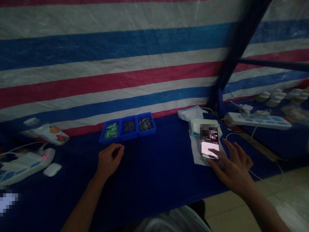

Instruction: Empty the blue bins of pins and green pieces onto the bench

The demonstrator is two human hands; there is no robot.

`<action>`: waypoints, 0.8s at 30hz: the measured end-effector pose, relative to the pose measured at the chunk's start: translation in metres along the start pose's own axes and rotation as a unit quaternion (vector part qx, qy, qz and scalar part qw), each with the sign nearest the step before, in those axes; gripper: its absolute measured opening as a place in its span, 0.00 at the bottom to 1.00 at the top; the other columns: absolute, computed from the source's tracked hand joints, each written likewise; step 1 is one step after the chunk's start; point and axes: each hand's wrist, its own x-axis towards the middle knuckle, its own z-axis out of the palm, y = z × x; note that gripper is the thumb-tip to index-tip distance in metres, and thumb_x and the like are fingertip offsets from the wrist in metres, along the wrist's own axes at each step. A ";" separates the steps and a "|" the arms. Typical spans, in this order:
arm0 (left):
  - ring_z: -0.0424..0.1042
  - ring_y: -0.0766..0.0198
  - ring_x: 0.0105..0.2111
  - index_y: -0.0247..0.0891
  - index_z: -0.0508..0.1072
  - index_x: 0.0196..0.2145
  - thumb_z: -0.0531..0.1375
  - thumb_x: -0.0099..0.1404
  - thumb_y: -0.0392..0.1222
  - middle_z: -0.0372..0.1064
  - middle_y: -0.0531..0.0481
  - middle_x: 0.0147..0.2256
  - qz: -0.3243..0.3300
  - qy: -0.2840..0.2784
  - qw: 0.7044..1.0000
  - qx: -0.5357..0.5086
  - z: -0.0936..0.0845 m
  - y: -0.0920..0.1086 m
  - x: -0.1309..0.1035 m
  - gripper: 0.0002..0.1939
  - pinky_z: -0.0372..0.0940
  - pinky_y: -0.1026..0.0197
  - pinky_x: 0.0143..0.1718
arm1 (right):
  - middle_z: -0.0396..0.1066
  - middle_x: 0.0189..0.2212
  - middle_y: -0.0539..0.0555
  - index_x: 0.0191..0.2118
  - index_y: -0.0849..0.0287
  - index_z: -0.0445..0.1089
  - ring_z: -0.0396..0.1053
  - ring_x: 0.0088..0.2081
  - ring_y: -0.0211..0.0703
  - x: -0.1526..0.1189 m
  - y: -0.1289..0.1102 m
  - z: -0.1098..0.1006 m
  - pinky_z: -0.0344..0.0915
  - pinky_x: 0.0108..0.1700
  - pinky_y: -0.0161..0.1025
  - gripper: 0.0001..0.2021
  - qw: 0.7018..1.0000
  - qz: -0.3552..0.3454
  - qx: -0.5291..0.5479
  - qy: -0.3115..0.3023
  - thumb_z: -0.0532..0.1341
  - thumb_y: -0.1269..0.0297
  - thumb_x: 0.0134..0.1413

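Landmark: phone (209, 145), lit screen up, lying on white paper (196, 151) on the blue table (154, 174); the top of its screen is blurred out.

Right hand (233, 169): fingers spread and loose, grasping nothing, one fingertip touching the phone's lower screen.

Left hand (109, 159): well left of the phone, curled into a loose fist on the cloth; whether it encloses anything cannot be told.

Three blue bins (127, 127): left of the phone, just beyond the left hand. One holds green pieces, two hold dark metal bits too small to identify.

Power strip (259, 120): right of the phone, dim.

White jars (281, 95): far right, partly cut off.

Second power strip (23, 162) and white mouse (52, 169): far left, murky.
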 end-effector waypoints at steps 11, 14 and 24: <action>0.74 0.63 0.25 0.40 0.78 0.30 0.58 0.65 0.48 0.77 0.52 0.26 -0.015 -0.006 1.000 -0.005 0.001 -0.002 -0.001 0.13 0.68 0.62 0.29 | 0.60 0.67 0.62 0.44 0.50 0.80 0.49 0.69 0.78 0.002 -0.006 -0.005 0.57 0.58 0.73 0.17 0.998 0.051 0.025 0.027 0.56 0.51 0.63; 0.74 0.63 0.24 0.41 0.77 0.29 0.57 0.65 0.48 0.77 0.52 0.26 -0.013 -0.011 1.000 -0.004 0.001 -0.001 -0.001 0.13 0.68 0.63 0.28 | 0.59 0.67 0.64 0.48 0.51 0.78 0.49 0.69 0.77 0.005 -0.010 -0.005 0.54 0.59 0.73 0.18 0.998 0.054 0.018 0.032 0.55 0.49 0.64; 0.74 0.63 0.25 0.41 0.77 0.29 0.57 0.65 0.48 0.77 0.51 0.26 -0.015 -0.017 1.000 -0.001 0.002 -0.001 0.000 0.13 0.68 0.62 0.29 | 0.54 0.66 0.68 0.56 0.55 0.71 0.47 0.69 0.75 0.018 -0.023 0.001 0.52 0.60 0.74 0.26 0.999 0.049 0.006 -0.001 0.54 0.43 0.63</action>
